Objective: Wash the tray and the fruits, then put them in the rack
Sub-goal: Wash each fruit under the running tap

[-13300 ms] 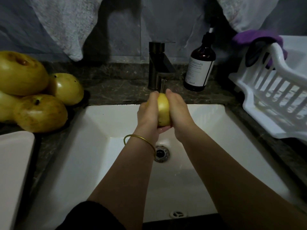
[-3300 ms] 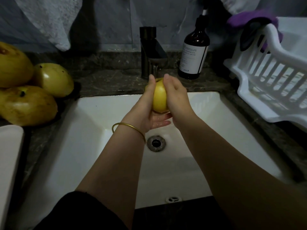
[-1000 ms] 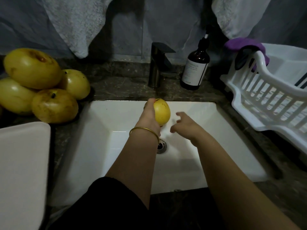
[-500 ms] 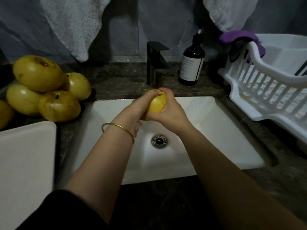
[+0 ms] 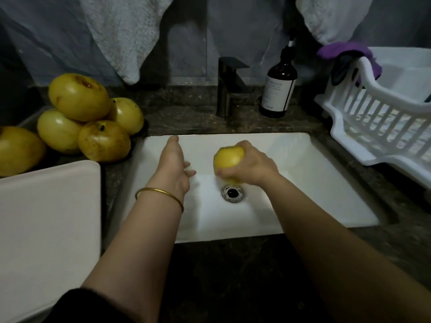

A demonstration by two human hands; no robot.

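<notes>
Head camera looked down at a white sink (image 5: 314, 183). The right hand (image 5: 253, 167) had its fingers curled round a yellow fruit (image 5: 227, 158), holding it over the sink near the drain (image 5: 233, 194). The left hand (image 5: 175, 166) was beside it, fingers loose and spread, holding nothing. More yellow fruits (image 5: 79, 96) sat piled on the counter at the left, behind the white tray (image 5: 46, 217). The white rack (image 5: 373, 127) stood at the right.

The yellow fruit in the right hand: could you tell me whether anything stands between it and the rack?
Nothing visible does. The right hand grips the yellow fruit over the sink; the rack stands on the counter to its right, with only sink rim and counter between. The purple cloth hangs on its far corner.
</notes>
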